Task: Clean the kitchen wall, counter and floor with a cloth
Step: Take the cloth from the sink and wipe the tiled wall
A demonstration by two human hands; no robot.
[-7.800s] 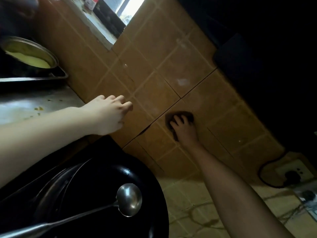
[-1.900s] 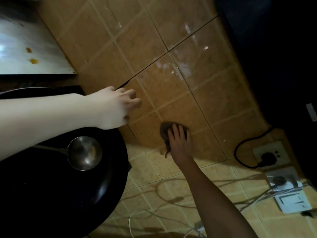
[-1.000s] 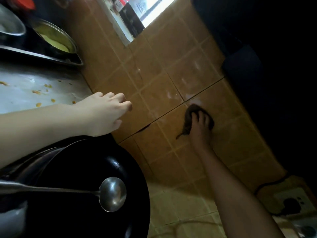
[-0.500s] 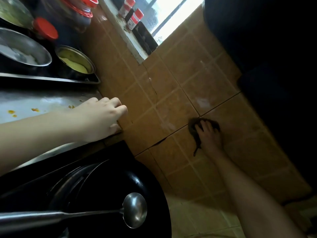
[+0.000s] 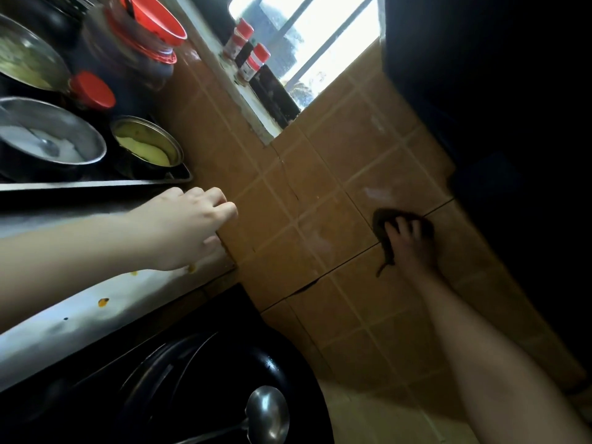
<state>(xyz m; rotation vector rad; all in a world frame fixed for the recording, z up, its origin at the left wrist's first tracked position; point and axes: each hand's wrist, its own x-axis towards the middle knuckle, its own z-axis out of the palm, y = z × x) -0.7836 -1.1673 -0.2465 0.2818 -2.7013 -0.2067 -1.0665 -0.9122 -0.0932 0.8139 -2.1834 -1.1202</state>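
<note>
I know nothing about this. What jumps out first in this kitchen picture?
The right hand pressing a dark cloth against the brown tiled wall, right of centre, draws the eye first. Next come the bright window at the top, with red-capped bottles on its sill, and the steel ladle lying in the black wok at the bottom.
</note>
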